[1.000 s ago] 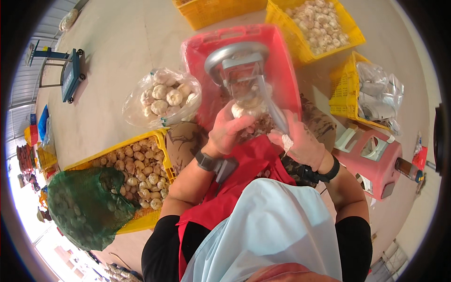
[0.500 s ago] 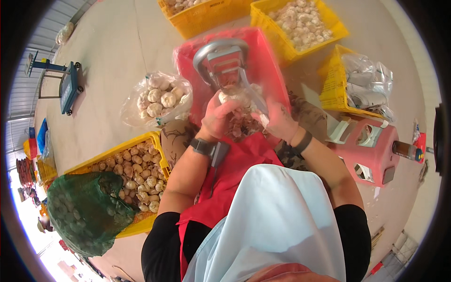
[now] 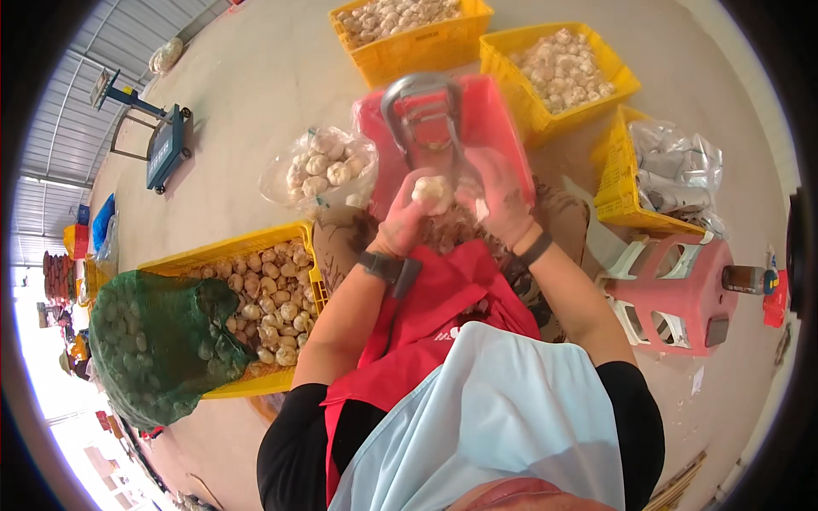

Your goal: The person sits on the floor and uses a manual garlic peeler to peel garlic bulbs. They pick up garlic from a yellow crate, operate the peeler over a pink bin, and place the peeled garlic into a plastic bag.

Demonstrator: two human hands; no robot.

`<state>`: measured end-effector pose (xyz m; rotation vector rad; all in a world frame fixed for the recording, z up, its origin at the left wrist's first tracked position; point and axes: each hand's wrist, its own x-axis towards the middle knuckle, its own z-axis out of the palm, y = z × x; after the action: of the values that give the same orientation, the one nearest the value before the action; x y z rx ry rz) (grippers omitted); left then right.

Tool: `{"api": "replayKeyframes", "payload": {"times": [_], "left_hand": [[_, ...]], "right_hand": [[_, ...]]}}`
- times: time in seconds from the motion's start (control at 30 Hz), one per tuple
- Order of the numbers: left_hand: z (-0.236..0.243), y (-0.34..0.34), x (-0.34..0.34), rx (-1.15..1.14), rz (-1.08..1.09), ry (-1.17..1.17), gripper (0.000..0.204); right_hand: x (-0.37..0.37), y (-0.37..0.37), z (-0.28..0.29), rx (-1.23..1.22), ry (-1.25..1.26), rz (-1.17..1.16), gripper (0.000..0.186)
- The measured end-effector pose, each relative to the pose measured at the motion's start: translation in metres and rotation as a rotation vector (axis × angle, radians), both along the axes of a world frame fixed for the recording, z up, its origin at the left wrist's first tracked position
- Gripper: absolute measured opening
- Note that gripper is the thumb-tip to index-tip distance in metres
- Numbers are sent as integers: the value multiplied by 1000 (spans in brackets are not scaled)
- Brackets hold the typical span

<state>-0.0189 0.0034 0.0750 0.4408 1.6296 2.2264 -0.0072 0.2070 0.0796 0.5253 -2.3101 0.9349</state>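
Observation:
A whitish garlic bulb [image 3: 433, 194] sits in the fingers of my left hand [image 3: 400, 220], which is closed on it. My right hand [image 3: 503, 200] is close beside the bulb with its fingers curled; a small white bit shows at them, but I cannot make out what they hold. Both hands are over the near end of a pink tub [image 3: 498, 111]. A grey metal frame with a curved bar [image 3: 422, 83] stands in the tub, just beyond my hands. Loose garlic skins [image 3: 447, 232] lie below the hands.
A clear bag of garlic bulbs [image 3: 319, 170] stands left of the tub. Yellow crates of garlic [image 3: 417, 43] are beyond it and at the left, where a green net bag [image 3: 162, 341] lies over one. At the right are a crate with plastic bags [image 3: 618, 183] and a pink stool [image 3: 694, 294].
The garlic bulb has come up clear of the metal frame in my left hand. My right hand has drawn in toward it. The whole view has shifted slightly.

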Motion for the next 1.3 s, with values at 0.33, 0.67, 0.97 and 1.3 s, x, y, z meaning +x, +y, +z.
{"api": "replayKeyframes", "payload": {"times": [0.33,0.67,0.97,1.3], "left_hand": [[-13,2,26,-224,-17,-301,78],[20,4,35,156,-190,-226,45],[-39,-7,36,-662,71,549,34],[-28,13,44,-331,180,-265,38]], "right_hand": [[14,-32,-8,-509,-501,99,12],[27,-15,-13,-526,-515,198,26],[33,-58,-20,-533,-277,366,31],[27,-67,-58,-795,-576,174,26]]}}
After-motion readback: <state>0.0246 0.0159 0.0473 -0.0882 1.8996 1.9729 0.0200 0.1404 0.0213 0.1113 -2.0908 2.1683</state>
